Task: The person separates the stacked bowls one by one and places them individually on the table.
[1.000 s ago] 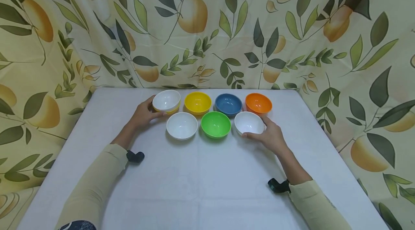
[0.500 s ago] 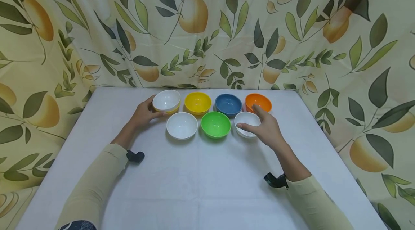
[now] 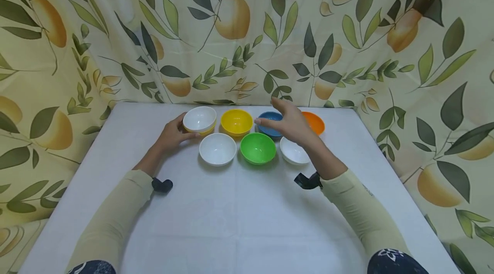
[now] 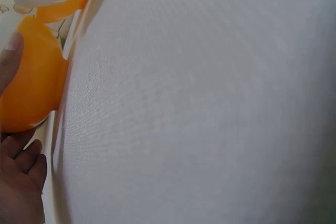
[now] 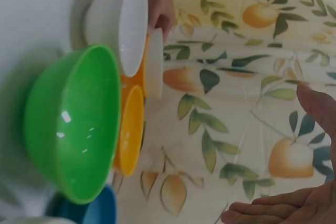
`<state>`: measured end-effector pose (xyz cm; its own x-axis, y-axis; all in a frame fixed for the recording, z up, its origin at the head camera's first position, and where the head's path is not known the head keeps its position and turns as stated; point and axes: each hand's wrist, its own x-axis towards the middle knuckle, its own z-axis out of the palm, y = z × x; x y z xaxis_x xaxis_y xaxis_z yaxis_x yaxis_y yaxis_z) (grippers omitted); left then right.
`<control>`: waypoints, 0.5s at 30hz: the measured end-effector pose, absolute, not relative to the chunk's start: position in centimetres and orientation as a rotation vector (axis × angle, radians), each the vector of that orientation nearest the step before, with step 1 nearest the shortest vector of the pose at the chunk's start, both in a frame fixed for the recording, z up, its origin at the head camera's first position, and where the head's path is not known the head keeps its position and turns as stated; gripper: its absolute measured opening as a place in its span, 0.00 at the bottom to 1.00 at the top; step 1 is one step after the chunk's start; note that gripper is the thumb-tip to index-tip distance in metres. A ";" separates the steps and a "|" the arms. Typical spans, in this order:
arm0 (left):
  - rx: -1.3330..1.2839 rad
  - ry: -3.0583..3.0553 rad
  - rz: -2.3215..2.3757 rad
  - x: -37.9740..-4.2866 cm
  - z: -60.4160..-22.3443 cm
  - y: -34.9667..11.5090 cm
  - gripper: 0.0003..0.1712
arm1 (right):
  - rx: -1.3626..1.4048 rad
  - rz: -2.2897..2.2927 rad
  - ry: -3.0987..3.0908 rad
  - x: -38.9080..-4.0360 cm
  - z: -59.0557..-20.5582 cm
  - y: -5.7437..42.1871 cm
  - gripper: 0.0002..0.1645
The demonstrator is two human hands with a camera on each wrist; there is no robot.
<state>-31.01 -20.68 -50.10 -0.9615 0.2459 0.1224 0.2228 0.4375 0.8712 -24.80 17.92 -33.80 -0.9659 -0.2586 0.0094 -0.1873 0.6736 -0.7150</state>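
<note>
At the back left, my left hand (image 3: 172,134) holds a yellow bowl (image 3: 209,131) with a white bowl (image 3: 199,118) nested in it. In the left wrist view the thumb lies against the yellow bowl (image 4: 37,85), the fingers beneath its far side. My right hand (image 3: 293,123), fingers extended and holding nothing, hovers above the blue bowl (image 3: 270,115), partly covering it and the orange bowl (image 3: 316,124). Another yellow bowl (image 3: 236,122) stands in the back row. In front sit a white bowl (image 3: 218,149), a green bowl (image 3: 257,149) and another white bowl (image 3: 293,152).
A white cloth covers the table (image 3: 231,214); its back edge lies just behind the bowls. A curtain (image 3: 247,68) printed with fruit and leaves hangs behind and at both sides.
My right hand has let go of the right front white bowl, lifted, and moved left and back over the blue bowl. My left hand stays on the stacked bowls.
</note>
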 end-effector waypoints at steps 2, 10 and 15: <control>0.430 2.651 1.592 -31.0 -50.2 -20.7 0.56 | -0.407 -1.171 2.776 -25.4 -33.2 16.8 0.62; 0.431 2.665 1.585 -31.0 -50.3 -20.6 0.54 | -0.495 -1.196 2.664 -27.8 -32.2 12.3 0.60; 0.420 2.677 1.568 -31.2 -50.2 -20.5 0.54 | -0.559 -1.113 2.667 -29.5 -32.4 9.5 0.58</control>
